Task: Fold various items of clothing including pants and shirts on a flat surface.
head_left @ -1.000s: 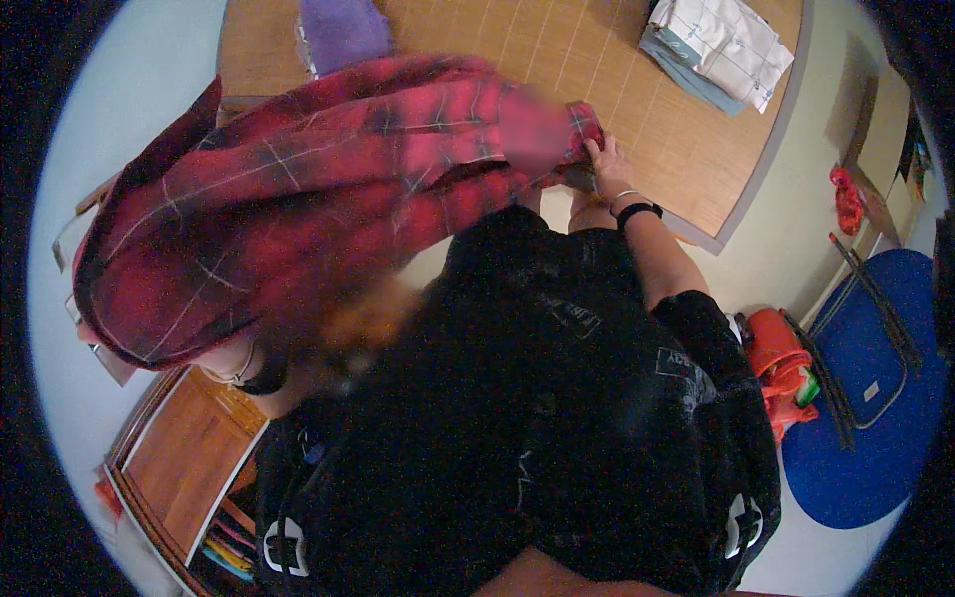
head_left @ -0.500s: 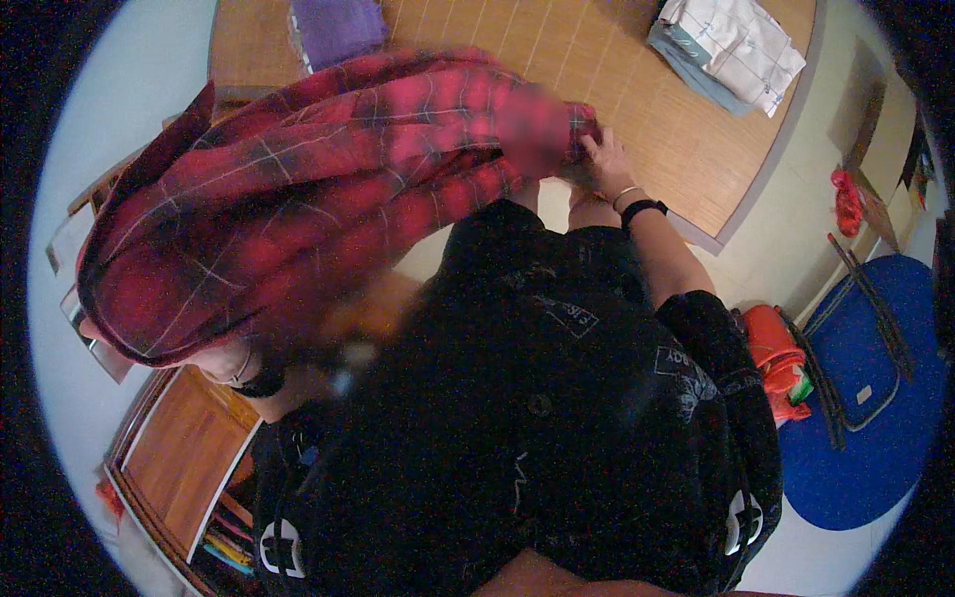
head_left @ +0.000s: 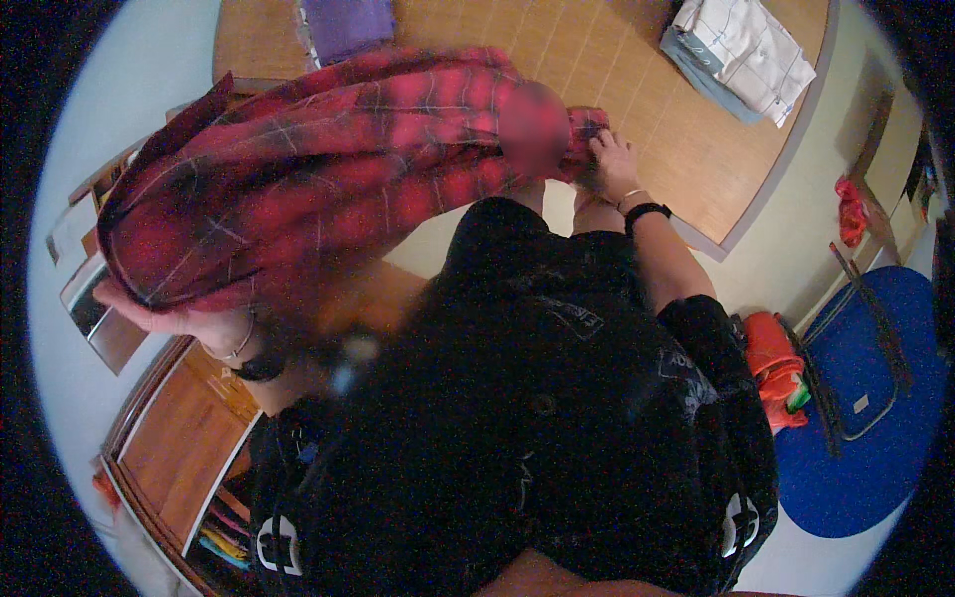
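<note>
A red and black plaid shirt (head_left: 298,169) with thin pale lines stretches between my hands, its near part hanging over the table edge. My right hand (head_left: 615,167) grips its narrow right end, fingers bent around the cloth. At the shirt's left end, my left hand (head_left: 169,316) holds the edge from below; most of its fingers are hidden by the fabric. A blurred round patch covers part of the shirt near my right hand. Both wrists wear a dark band and a thin bracelet.
A wooden table (head_left: 686,149) lies ahead, with a folded purple cloth (head_left: 348,30) at its back and a white and grey-blue folded bundle (head_left: 741,60) at right. A blue folding stool (head_left: 856,478) leans at right beside orange-red bags (head_left: 771,358). A wooden cabinet (head_left: 184,448) stands at left.
The shirt's left end and my left hand have risen slightly, showing more of that hand. My right hand keeps its hold. The whole view has shifted a little.
</note>
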The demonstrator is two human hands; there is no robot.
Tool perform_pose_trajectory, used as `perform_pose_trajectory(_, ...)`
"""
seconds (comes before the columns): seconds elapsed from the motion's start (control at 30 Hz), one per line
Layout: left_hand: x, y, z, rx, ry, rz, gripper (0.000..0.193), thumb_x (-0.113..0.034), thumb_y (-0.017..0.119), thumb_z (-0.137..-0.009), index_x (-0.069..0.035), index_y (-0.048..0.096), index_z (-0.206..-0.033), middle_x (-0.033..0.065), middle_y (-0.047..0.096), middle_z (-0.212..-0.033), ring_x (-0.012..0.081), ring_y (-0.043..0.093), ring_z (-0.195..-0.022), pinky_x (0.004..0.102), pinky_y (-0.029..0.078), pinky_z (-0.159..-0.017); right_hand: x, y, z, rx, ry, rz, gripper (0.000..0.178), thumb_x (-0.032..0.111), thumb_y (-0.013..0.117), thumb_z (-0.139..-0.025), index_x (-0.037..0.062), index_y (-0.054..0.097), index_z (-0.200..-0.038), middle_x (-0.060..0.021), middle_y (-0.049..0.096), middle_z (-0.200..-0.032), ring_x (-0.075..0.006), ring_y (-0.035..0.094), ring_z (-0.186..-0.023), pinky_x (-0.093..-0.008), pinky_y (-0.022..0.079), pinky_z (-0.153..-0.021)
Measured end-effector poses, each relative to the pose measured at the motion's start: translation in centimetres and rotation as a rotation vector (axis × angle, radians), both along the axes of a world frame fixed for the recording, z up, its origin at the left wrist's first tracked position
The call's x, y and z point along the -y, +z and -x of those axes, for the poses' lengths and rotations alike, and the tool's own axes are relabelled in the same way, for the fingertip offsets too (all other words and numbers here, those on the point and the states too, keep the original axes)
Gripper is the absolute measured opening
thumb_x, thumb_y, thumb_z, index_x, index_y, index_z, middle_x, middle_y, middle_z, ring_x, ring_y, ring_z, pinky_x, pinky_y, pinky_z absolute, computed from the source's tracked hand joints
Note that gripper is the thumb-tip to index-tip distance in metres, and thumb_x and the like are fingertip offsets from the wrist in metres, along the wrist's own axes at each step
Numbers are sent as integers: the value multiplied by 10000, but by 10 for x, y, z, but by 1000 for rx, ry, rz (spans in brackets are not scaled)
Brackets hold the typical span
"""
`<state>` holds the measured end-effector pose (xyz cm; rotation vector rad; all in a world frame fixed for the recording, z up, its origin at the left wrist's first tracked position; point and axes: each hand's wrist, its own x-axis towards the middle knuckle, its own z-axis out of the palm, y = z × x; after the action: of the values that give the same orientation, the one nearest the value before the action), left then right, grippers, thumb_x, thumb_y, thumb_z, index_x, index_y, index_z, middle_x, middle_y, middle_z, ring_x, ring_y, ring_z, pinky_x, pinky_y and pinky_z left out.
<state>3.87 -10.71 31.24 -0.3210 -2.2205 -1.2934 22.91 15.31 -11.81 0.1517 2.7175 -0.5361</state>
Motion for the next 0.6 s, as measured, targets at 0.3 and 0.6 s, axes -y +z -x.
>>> perform_pose_trajectory(0.3, 23, -7, 19, 219, -201, -167, 420, -280, 409, -914, 10, 444, -1217, 119, 513, -1176, 235, 499, -1072, 358, 394, -940, -106, 49, -28, -242, -497, 537, 178, -51, 496, -795, 9, 505, -963, -148, 599, -799, -278, 606, -680, -346, 492, -643)
perform_pose_trajectory(0.6, 73, -40, 83, 403, -266, 138, 212, 29, 591, -763, 22, 554, -972, 65, 612, -915, 131, 572, -878, 242, 444, -800, -190, 145, -81, -628, -560, 210, 174, 67, 436, -864, 16, 517, -1010, -86, 583, -798, -130, 568, -674, -261, 462, -595)
